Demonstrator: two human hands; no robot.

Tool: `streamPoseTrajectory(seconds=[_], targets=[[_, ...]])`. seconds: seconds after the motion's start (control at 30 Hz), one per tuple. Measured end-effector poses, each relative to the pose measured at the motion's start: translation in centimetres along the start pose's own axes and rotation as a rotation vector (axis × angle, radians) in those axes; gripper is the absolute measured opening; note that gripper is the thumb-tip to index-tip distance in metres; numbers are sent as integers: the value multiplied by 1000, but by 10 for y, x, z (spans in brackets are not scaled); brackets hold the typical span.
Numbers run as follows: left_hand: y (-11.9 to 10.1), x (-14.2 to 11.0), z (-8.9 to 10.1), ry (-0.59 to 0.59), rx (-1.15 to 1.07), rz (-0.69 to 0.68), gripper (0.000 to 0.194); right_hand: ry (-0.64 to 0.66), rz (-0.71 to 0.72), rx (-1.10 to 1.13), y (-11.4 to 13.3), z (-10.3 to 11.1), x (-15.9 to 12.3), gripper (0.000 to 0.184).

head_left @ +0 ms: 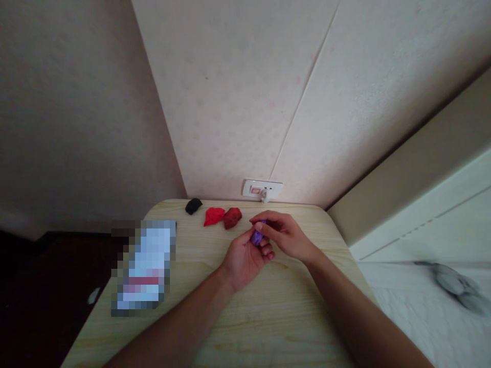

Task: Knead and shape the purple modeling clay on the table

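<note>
Over the wooden tabletop, my two hands meet on a small purple lump (258,236); its material is not clear. My left hand (245,260) is palm up, with the lump between its thumb and curled fingers. From the right and above, my right hand (286,232) grips the same lump with thumb and fingertips, partly covering it. Just left of the hands lies a dark red crumpled lump (232,218). A bright red, pointed piece (214,216) sits against it, and a small black lump (194,206) is farther left near the back edge.
The pale wooden table (245,327) has rounded back corners against the wall. A pixelated screen-like object (148,266) lies at its left. Behind stands a wall socket (263,189) with a white plug in it. A white quilted surface (414,317) with a blurred grey object (456,283) is at right.
</note>
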State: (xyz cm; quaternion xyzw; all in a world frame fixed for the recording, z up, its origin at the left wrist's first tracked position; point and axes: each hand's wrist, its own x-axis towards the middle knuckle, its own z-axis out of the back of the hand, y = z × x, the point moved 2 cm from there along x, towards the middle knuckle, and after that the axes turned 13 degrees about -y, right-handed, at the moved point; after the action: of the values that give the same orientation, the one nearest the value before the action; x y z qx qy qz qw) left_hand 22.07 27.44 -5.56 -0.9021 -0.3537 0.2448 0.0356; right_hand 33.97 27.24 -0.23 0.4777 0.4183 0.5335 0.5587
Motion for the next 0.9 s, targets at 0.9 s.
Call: streamPoseTrajectory(seconds=[0.9], targets=[[-1,-1,-1,-19,43,-17,32,-63,1,29,-4,-1,1,42]])
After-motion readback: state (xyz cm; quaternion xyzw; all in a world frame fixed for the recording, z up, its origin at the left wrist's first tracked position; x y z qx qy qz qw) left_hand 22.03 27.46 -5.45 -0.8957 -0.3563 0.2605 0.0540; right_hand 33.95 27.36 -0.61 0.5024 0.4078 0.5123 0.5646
